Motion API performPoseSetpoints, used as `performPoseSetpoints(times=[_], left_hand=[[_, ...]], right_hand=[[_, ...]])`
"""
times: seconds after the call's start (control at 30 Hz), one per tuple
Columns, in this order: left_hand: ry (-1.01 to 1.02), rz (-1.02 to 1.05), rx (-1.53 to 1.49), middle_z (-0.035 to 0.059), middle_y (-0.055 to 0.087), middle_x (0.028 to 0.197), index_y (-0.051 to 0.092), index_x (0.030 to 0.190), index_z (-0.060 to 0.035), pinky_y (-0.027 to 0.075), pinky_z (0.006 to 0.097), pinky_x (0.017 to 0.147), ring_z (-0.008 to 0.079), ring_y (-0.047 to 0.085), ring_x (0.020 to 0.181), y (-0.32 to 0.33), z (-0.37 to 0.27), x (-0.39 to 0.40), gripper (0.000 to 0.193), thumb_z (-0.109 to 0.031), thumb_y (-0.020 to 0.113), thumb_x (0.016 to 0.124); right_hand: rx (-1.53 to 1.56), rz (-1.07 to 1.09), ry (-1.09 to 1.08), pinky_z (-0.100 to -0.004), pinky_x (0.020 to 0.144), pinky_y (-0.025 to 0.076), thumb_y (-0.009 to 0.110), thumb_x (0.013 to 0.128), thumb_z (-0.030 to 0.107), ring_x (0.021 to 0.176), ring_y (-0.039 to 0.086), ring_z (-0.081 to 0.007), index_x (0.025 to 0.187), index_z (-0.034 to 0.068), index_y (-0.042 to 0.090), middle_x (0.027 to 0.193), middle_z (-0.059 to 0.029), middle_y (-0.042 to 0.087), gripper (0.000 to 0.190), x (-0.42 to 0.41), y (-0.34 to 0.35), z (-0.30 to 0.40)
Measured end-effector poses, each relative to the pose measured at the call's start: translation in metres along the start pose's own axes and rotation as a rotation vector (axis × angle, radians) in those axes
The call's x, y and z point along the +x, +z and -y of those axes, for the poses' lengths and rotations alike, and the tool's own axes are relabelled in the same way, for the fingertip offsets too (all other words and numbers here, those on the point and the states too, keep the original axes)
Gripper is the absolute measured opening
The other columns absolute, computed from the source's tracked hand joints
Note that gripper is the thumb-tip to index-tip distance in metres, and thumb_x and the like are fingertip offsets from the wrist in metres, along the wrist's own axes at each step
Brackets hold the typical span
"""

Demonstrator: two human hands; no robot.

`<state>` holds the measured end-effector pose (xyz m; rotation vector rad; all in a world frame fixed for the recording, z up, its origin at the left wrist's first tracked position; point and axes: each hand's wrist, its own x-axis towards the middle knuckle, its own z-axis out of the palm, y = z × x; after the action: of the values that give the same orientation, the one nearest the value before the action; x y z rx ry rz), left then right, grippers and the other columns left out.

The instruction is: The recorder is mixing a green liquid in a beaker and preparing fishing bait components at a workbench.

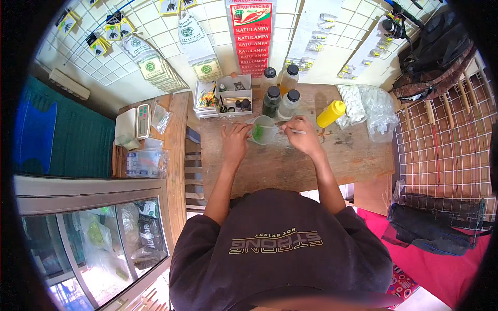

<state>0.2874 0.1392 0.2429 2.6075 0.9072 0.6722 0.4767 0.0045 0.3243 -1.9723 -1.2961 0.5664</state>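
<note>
On the wooden table [272, 167] stands a translucent plastic cup [268, 136] with something bright green on its left inner side. My left hand [235, 142] holds the cup at its left rim. A thin, pale stick-like tool [298, 132] is in my right hand [302, 134], at the cup's right side; a light rod also lies across the cup's mouth, and whether it is the same piece I cannot tell. Just behind the cup are bottles with black caps, one dark [271, 103] and one clear [288, 105]. A yellow squeeze bottle [330, 114] is to the right of my right hand.
A white compartment box [223, 113] with small bottles stands at the back left. Plastic bags [375, 112] lie at the back right. On a side table at left are a digital scale [134, 121] and plastic packets [148, 162]. Wire racks [447, 155] with hanging goods line the walls.
</note>
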Motion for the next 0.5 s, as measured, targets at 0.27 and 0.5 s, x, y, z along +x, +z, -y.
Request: performPoseSetpoints(times=[0.27,0.5], left_hand=[[0.005,-0.004,0.002,0.0,0.065,0.109,0.066,0.113,-0.0161,0.03,0.0559,0.103,0.0188,0.057,0.111,-0.003,-0.001,0.001,0.034,-0.007,0.065,0.08],[-0.011,0.002,-0.003,-0.0008,0.065,0.109,0.066,0.112,-0.0164,0.029,0.0562,0.104,0.0183,0.058,0.11,-0.002,-0.001,0.0,0.033,-0.008,0.065,0.081]], right_hand=[[-0.076,-0.022,-0.044,-0.0418,0.082,0.049,0.059,0.085,0.02,0.092,0.062,-0.0367,0.093,0.006,0.073,0.093,-0.019,0.068,0.021,0.005,-0.004,-0.001],[-0.037,0.025,-0.021,-0.0416,0.083,0.048,0.059,0.085,0.021,0.093,0.062,-0.0357,0.089,0.006,0.073,0.091,-0.0151,0.07,0.02,0.004,-0.003,0.001]])
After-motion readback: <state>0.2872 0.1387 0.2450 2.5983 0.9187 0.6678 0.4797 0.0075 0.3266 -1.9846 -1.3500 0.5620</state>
